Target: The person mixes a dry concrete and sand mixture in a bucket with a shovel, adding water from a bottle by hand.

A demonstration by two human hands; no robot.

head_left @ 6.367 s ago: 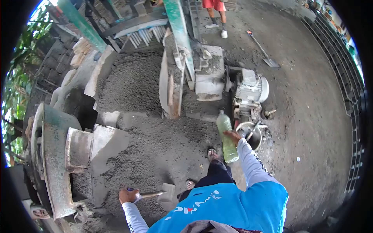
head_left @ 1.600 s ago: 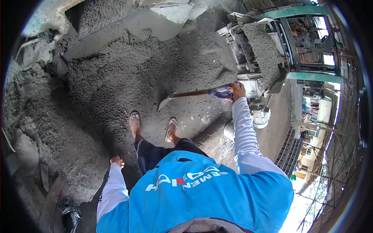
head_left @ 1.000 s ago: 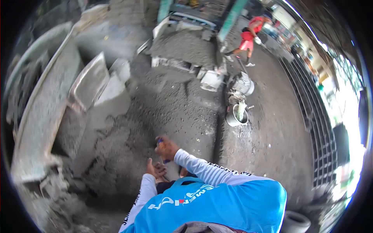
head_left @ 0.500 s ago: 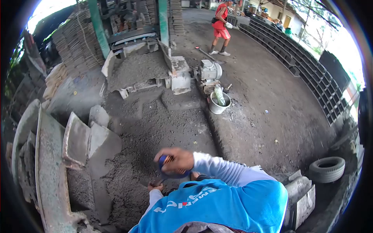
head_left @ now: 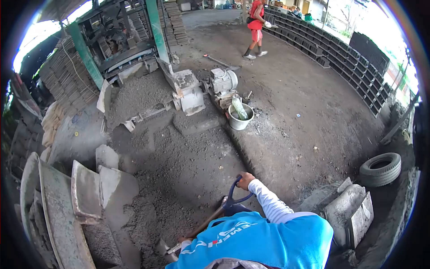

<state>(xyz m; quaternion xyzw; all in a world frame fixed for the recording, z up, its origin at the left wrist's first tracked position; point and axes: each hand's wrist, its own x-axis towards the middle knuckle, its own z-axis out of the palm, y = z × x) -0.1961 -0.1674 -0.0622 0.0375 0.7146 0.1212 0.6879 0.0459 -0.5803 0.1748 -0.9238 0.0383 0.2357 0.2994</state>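
Observation:
My right hand [head_left: 245, 180] is closed round the dark blue D-shaped handle [head_left: 231, 197] of a shovel. Its wooden shaft [head_left: 207, 223] runs down to the left past my blue shirt. Lower on it, near the metal blade [head_left: 166, 252], my left hand [head_left: 184, 240] grips the shaft, partly hidden by my sleeve and shirt. The blade is at the loose grey material [head_left: 145, 224] on the ground, beside the metal chute of the machine at the left.
A curved metal trough [head_left: 60, 208] stands at the left. Ahead are a hopper of grey material [head_left: 141, 96], a motor [head_left: 224, 81] and a white bucket [head_left: 237, 124]. A tyre [head_left: 380, 169] lies right. A person in red [head_left: 256, 27] walks behind, near stacked blocks [head_left: 340, 58].
My right hand has moved right and away from my body with the handle. My left hand and the blade are lower. The view has turned, and the person in red has changed stride.

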